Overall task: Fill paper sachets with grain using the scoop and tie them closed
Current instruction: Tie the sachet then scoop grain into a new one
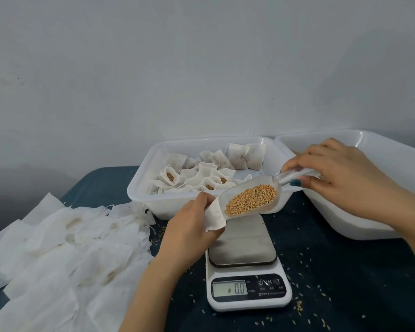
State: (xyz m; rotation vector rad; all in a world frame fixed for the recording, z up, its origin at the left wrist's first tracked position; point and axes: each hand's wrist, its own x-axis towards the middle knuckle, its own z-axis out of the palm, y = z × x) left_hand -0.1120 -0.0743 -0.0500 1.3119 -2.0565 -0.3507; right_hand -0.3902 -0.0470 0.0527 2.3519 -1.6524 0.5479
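On the left of the table (333, 271) lies a spread pile of flat empty bags (65, 248). Beside it the left forearm rises from the bottom edge, back of the left hand (189, 236) toward the camera, thumb on top and fingers curled under, pinching one sachet (213, 219) above the scale (242, 240), which reads 0.0. Behind the hand, a white tray (139, 188) holds filled sachets (235, 155), some with their mouths open.

A clear scoop (279, 182) hangs over the tray's near rim. Its long axis slants from handle at upper right to mouth at lower left, and the mouth points into the sachet's opening, touching the paper. Grain (252, 200) lies heaped in its bowl.

From the right, the right hand (340, 173) reaches in palm down, thumb below and fingers above, pinching the handle. Under that wrist sits a large white tub (359, 212). Loose kernels dot the cloth around the scale.
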